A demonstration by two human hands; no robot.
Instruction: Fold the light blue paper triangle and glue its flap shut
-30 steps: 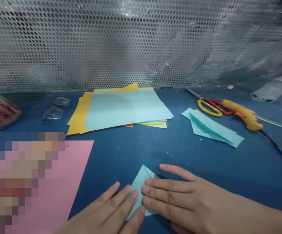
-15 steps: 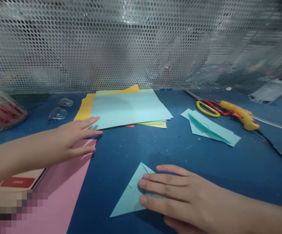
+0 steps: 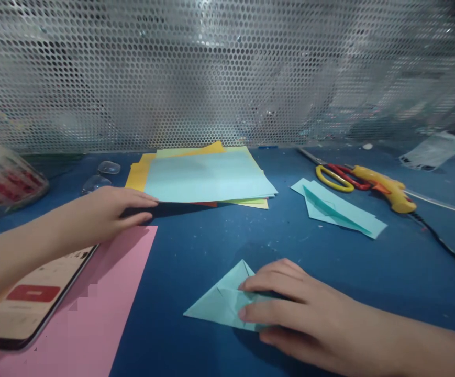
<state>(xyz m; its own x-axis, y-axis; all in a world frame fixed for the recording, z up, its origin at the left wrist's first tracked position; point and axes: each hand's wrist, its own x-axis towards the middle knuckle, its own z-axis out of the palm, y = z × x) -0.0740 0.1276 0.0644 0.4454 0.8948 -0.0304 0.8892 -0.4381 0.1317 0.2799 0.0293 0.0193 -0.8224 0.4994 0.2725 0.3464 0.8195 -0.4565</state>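
A stack of coloured paper [image 3: 207, 175], light blue on top with yellow and green beneath, lies at the middle back. My left hand [image 3: 121, 209] is at its near left corner, fingers apart, fingertips touching the blue sheet's edge. A folded light blue paper triangle [image 3: 221, 298] lies near the front. My right hand [image 3: 290, 303] has its fingers and thumb closed on the triangle's right part, covering that side. Another folded light blue piece [image 3: 337, 209] rests to the right, away from both hands.
A phone [image 3: 34, 293] lies on pink paper [image 3: 113, 288] at left, under my left forearm. Glasses [image 3: 108, 167] and a red-and-white container [image 3: 9, 175] stand behind. Scissors [image 3: 335, 178], a yellow glue gun [image 3: 386, 188] with its cord, and a face mask [image 3: 435, 151] are at right.
My left hand has drawn its fingers closer to the paper stack's corner. My right hand has curled its fingers, and the folded triangle has turned and shifted slightly right.
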